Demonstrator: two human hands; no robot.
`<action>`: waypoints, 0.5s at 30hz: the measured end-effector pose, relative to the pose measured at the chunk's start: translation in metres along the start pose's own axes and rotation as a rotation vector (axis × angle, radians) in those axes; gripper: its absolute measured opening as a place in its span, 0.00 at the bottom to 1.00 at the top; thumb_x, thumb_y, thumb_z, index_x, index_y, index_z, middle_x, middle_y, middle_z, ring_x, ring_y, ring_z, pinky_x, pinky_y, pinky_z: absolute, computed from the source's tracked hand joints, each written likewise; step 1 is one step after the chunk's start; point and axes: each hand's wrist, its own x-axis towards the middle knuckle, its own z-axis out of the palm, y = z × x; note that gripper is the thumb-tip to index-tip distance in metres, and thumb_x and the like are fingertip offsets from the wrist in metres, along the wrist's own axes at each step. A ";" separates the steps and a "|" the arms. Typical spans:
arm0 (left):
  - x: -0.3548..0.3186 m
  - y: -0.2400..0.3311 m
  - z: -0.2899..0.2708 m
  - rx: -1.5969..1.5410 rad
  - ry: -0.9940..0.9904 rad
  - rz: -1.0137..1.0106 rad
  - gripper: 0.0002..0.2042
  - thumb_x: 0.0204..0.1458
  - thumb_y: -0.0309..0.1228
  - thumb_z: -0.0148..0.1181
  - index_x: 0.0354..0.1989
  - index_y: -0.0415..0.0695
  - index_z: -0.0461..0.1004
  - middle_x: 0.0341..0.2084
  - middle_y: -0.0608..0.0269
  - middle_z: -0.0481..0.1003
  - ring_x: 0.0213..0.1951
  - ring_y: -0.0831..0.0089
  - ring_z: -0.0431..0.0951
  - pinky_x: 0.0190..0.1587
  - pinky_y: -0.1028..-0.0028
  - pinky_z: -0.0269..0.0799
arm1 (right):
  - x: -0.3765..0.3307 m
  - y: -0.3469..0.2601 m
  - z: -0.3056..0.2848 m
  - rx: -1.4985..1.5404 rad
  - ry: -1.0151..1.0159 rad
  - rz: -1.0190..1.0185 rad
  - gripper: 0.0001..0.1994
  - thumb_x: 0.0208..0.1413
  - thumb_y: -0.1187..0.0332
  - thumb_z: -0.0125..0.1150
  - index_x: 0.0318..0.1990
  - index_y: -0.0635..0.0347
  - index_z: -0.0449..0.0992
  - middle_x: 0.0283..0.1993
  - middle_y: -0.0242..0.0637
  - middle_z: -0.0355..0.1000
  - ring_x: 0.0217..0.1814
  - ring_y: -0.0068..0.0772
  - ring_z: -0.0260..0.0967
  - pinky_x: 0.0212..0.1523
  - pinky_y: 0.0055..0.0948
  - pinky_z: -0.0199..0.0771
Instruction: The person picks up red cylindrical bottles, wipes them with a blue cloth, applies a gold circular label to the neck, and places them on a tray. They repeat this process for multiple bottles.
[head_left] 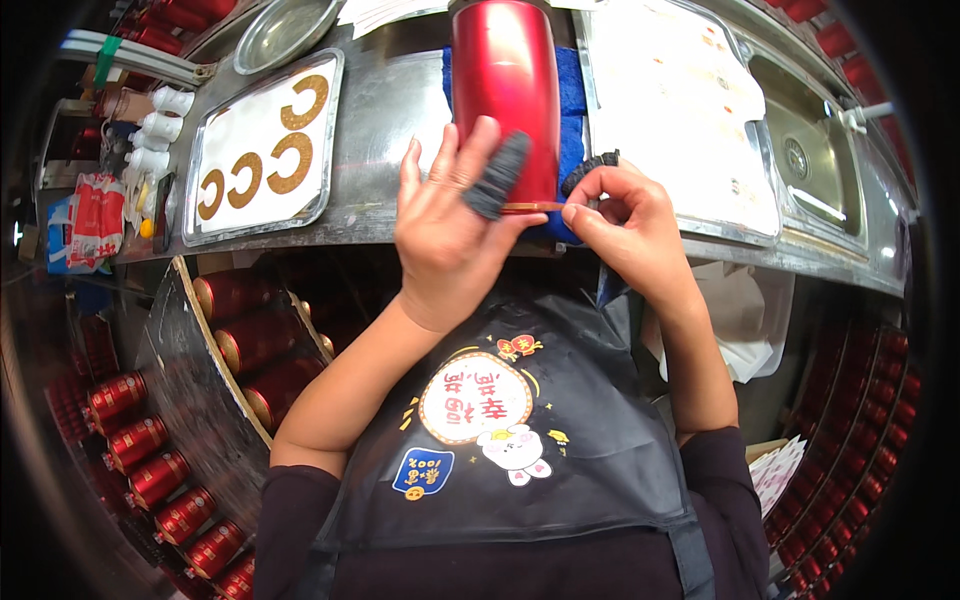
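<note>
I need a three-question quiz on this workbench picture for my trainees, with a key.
1. How many gold C-shaped pieces lie on the left tray?
2. True or false: the cloth under the red cylinder is green.
3. The right hand is: A) inside the sink; B) by the cylinder's near end; C) on the left tray.

Key: 1. Four. 2. False; it is blue. 3. B.

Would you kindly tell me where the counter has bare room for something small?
The metal counter is bare between the left tray and the left hand. The red cylinder, blue cloth and right hand crowd the space further right.
</note>
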 end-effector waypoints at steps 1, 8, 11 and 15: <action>-0.004 -0.003 -0.003 -0.076 -0.020 -0.098 0.31 0.40 0.33 0.77 0.57 0.44 0.77 0.63 0.52 0.71 0.62 0.47 0.72 0.67 0.43 0.54 | -0.001 -0.002 0.000 0.043 -0.009 0.007 0.06 0.54 0.73 0.67 0.30 0.64 0.76 0.32 0.23 0.66 0.28 0.08 0.60 0.28 0.14 0.56; -0.043 -0.006 -0.012 -0.122 0.014 -0.189 0.23 0.43 0.30 0.77 0.50 0.39 0.80 0.60 0.44 0.73 0.60 0.52 0.75 0.68 0.42 0.53 | -0.009 -0.020 -0.009 0.135 -0.040 0.033 0.06 0.53 0.73 0.67 0.30 0.64 0.76 0.32 0.23 0.66 0.29 0.09 0.62 0.29 0.14 0.59; -0.050 -0.006 -0.013 -0.067 -0.025 -0.154 0.19 0.45 0.30 0.76 0.46 0.38 0.82 0.60 0.45 0.73 0.60 0.52 0.75 0.68 0.41 0.50 | -0.010 -0.020 -0.012 0.142 -0.034 0.002 0.05 0.53 0.73 0.66 0.30 0.64 0.76 0.32 0.23 0.67 0.29 0.09 0.63 0.29 0.14 0.59; -0.047 -0.007 -0.013 0.006 -0.053 -0.072 0.17 0.46 0.29 0.75 0.44 0.38 0.82 0.61 0.46 0.73 0.59 0.50 0.75 0.68 0.40 0.49 | -0.006 -0.011 -0.010 0.154 -0.035 0.027 0.05 0.54 0.73 0.65 0.30 0.63 0.75 0.31 0.23 0.68 0.29 0.09 0.63 0.29 0.14 0.59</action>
